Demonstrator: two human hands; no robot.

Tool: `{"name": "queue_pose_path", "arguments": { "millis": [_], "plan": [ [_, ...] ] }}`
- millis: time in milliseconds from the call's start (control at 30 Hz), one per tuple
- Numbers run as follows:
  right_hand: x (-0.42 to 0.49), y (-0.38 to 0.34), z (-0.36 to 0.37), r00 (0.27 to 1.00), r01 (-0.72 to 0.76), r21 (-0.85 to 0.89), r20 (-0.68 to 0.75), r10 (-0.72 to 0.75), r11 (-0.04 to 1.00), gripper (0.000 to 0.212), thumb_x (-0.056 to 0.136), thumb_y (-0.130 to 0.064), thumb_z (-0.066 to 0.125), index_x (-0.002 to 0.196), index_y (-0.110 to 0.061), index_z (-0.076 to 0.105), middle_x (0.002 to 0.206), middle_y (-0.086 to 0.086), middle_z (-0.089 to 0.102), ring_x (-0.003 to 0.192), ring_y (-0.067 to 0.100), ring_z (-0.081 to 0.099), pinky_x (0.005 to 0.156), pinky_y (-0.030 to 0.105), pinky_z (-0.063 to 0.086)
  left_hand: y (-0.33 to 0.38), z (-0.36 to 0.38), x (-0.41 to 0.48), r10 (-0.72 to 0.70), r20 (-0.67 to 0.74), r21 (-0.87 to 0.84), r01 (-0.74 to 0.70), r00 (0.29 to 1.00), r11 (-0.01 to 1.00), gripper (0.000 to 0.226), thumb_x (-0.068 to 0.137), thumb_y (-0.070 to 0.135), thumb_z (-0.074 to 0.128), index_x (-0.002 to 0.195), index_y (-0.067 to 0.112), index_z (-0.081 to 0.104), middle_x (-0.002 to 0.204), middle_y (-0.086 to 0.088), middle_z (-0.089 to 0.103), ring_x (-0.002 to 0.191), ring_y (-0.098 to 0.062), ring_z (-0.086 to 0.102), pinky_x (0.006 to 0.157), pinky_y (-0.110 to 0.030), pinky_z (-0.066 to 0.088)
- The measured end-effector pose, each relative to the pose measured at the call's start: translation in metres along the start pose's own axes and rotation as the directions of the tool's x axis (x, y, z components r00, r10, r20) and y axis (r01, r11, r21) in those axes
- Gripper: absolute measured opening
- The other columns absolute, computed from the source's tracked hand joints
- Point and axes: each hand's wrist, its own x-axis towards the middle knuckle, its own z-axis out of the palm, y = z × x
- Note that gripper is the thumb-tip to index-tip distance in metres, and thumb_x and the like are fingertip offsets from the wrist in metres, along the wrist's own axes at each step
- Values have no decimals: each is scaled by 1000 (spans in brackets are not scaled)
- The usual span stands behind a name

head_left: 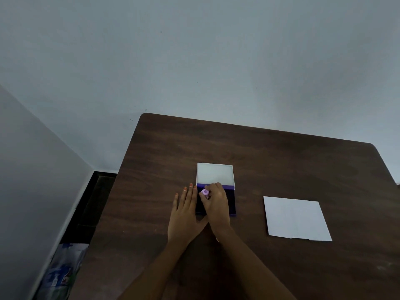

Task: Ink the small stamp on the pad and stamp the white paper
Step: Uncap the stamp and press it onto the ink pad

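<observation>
**Stamp held over the ink pad**

The right hand (216, 202) reaches forward with its forearm slanting in from the lower right, fingers curled and pinched together around the small lilac stamp (205, 192), which stands at its fingertips above the dark ink pad (232, 202). The pad lies under this hand; its white lid (215, 173) stands open just beyond the knuckles. Whether the stamp touches the pad cannot be told. The left hand (185, 215) lies flat, fingers straight and close together, palm down on the brown table (281, 161), touching the pad's left edge. The white paper (296, 218) lies flat, well to the right of the right hand.
</observation>
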Motion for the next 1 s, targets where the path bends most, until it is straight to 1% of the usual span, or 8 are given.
{"name": "queue_pose_path", "arguments": {
  "millis": [233,367,433,500,600,667,800,1000],
  "plan": [
    [6,-1,-5,997,-71,84,16,70,994,18,83,-12,62,96,-1,57,108,17,59,93,21,55,78,22,42,2,-2,-2,-11,-38,-19,10,999,1000,81,86,63,34,146,18,4,157,-4,6,143,-15,3,114,-34,-4],
    [5,8,-20,980,-162,371,-48,194,914,19,76,-11,70,92,-3,64,97,16,68,87,22,62,66,15,44,3,-5,-3,-31,-65,-105,24,997,994,79,86,61,39,146,19,7,156,-3,12,143,-14,7,113,-31,-2],
    [2,12,-30,934,-300,602,29,355,740,28,75,-14,73,99,-4,62,99,13,67,89,22,64,71,22,51,4,-8,-4,-43,-79,-203,27,996,979,74,88,52,46,145,19,12,155,-3,18,142,-13,10,112,-30,1],
    [-3,13,-41,879,-404,777,184,440,483,27,76,-14,71,100,-5,62,98,11,66,89,20,64,68,23,54,6,-12,-4,-90,-94,-326,55,992,944,68,90,44,51,144,17,19,154,-5,23,141,-14,13,112,-30,5],
    [-9,16,-63,802,-472,882,427,418,5,17,78,-9,66,95,-5,65,87,11,72,81,16,69,55,21,57,10,-21,-4,-234,-78,-505,164,969,847,59,92,34,51,142,16,26,153,-7,26,141,-17,15,113,-35,15],
    [-14,19,-76,782,-478,850,526,335,-221,19,74,-6,66,93,-2,66,77,13,75,71,16,72,51,23,58,12,-27,-4,-305,-67,-541,222,950,811,53,94,31,49,140,14,30,151,-8,28,141,-19,17,113,-41,18],
    [-22,23,-97,783,-477,803,573,242,-356,14,77,-6,63,90,0,65,74,17,75,64,19,72,48,25,58,24,-34,-6,-319,-103,-515,224,942,827,44,94,23,50,135,11,39,145,-11,38,137,-23,27,112,-42,24],
    [-33,37,-128,794,-441,813,551,258,-380,12,82,-6,60,92,0,62,73,18,75,64,22,72,46,26,57,66,-33,-6,-145,-200,-425,47,969,904,38,89,8,57,126,12,49,134,-9,50,126,-18,41,104,-28,29]
  ]
}}
